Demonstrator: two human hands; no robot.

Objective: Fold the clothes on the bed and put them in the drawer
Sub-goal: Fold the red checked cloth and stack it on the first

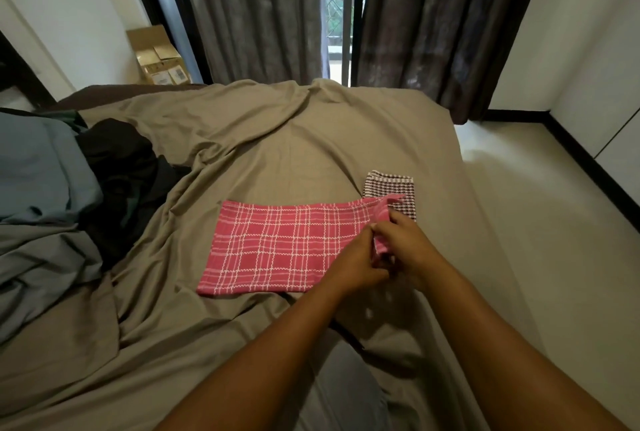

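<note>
Pink cloth (277, 247) lies as a long strip on the bed (277, 140), stretching away to the left of my hands, with its right end lifted between them. My left hand (353, 264) and my right hand (408, 247) are close together. Both pinch that raised end with fingers curled into the fabric, though my knuckles hide exactly where each fingertip sits. Just beyond my right hand is the checked cloth (388, 185), folded into a small square, and the lifted pink corner shows in front of its near edge.

I see three risks from here. Both grips sit on one short stretch of the end, so when I carry it over to the left the corners may droop and the fold may land crooked. Nothing holds the strip's left end, so a pull could drag the whole strip across the wrinkled sheet and bunch it. A careless sweep of my right hand could also nudge the checked cloth and spoil its fold. Far to the left of my left hand lies the unfolded pile (121, 167). No drawer is in view.
</note>
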